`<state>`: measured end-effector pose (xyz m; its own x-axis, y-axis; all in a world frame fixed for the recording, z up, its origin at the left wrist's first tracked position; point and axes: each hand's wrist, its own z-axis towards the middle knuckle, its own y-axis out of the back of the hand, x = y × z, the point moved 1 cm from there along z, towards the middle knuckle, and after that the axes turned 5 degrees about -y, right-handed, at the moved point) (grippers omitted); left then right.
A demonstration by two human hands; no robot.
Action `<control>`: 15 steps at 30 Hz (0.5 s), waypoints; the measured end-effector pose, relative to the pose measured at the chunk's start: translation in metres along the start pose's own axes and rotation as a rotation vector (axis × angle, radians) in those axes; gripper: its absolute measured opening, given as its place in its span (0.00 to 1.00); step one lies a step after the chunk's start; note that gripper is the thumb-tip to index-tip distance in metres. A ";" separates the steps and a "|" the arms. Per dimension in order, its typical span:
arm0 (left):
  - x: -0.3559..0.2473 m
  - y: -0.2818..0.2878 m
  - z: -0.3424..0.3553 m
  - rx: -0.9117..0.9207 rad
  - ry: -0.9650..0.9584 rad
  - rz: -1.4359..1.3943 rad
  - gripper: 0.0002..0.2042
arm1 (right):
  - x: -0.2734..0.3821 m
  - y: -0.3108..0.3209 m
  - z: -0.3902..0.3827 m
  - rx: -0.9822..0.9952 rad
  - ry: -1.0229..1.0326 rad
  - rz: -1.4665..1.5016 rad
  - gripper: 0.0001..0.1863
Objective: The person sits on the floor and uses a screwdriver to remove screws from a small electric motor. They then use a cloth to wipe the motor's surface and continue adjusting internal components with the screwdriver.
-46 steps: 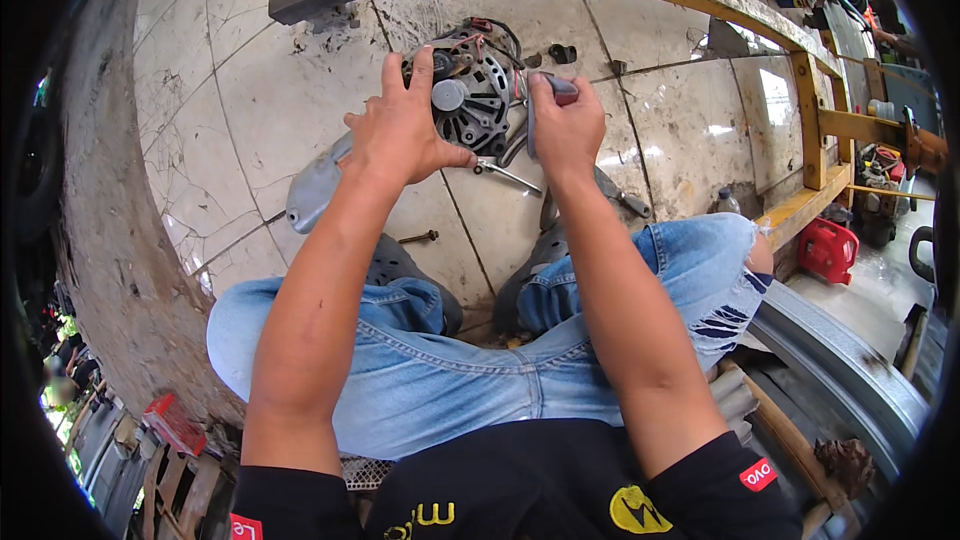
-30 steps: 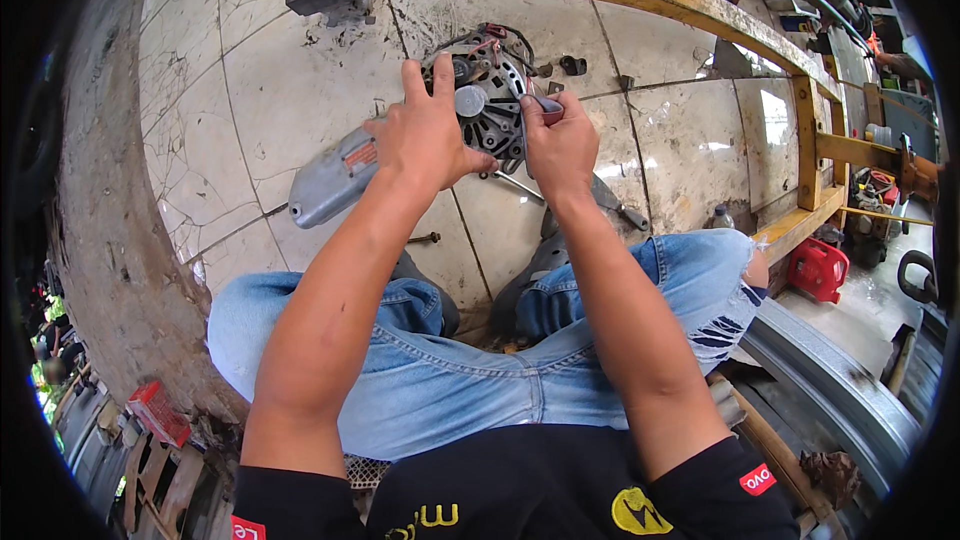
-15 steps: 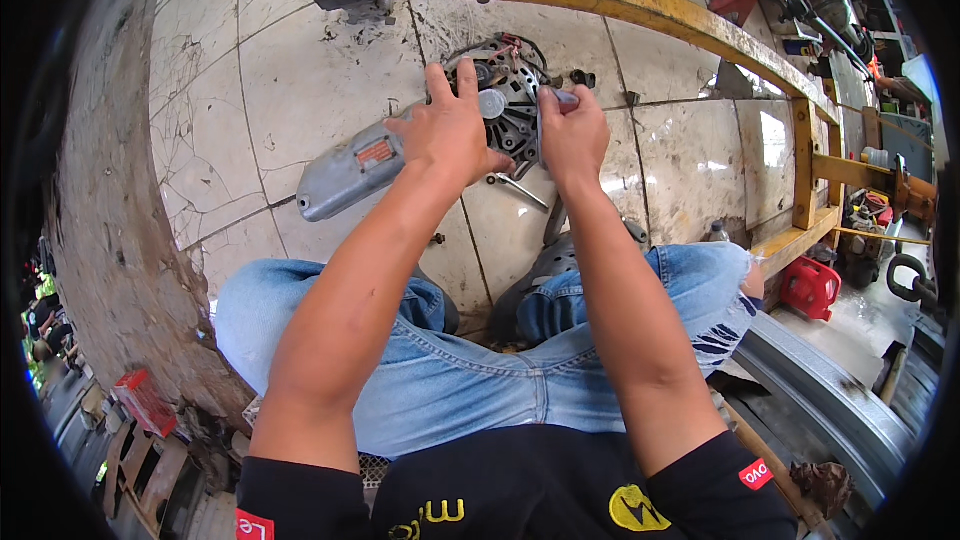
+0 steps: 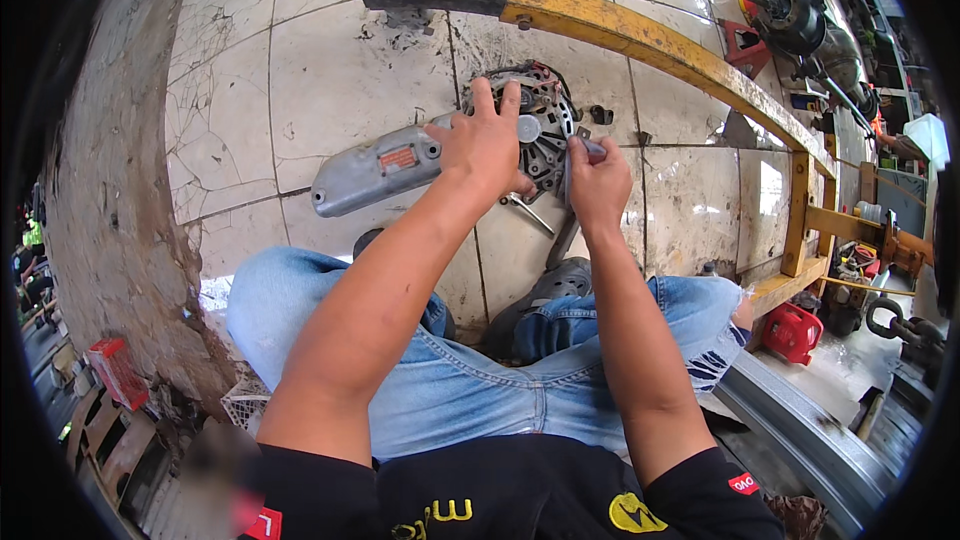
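My left hand (image 4: 475, 155) grips a round slotted metal housing (image 4: 541, 160) with a grey centre hub and wires along its upper edge, its fingers spread over the left side. My right hand (image 4: 598, 180) pinches a flat grey piece (image 4: 585, 145) with a reddish side, held against the housing’s right edge. A long grey metal cover (image 4: 360, 180) with an orange label lies to the left, partly behind my left hand. A silver wrench (image 4: 530, 215) is just below the housing, and small dark parts (image 4: 600, 115) lie to its right.
A yellow steel frame (image 4: 640, 30) with a dark end arches over the tiles (image 4: 220, 140) and down the right side. A red jerry can (image 4: 790, 333), metal channel (image 4: 800, 420) and machinery (image 4: 780, 10) are at the right. A red crate-like item (image 4: 118, 370) sits lower left.
The view has shifted, so the frame, housing and both hands appear farther right and lower. Both hands remain on the housing and grey piece; more of the grey cover shows at left.
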<state>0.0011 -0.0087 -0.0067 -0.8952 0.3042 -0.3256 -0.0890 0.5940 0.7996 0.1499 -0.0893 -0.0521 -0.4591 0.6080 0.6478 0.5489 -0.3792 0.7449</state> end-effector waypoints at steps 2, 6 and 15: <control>-0.002 0.003 0.001 0.019 -0.005 -0.043 0.63 | 0.009 -0.003 0.016 -0.055 0.037 -0.037 0.17; 0.001 0.000 -0.001 -0.023 0.002 -0.055 0.63 | 0.006 -0.003 0.011 -0.023 0.064 -0.002 0.17; -0.002 -0.001 -0.002 -0.015 -0.002 -0.055 0.63 | 0.004 -0.007 0.017 -0.058 0.086 -0.029 0.16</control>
<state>0.0021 -0.0110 -0.0064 -0.8881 0.2726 -0.3700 -0.1446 0.5984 0.7880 0.1563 -0.0726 -0.0579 -0.5335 0.5582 0.6355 0.4944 -0.4038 0.7698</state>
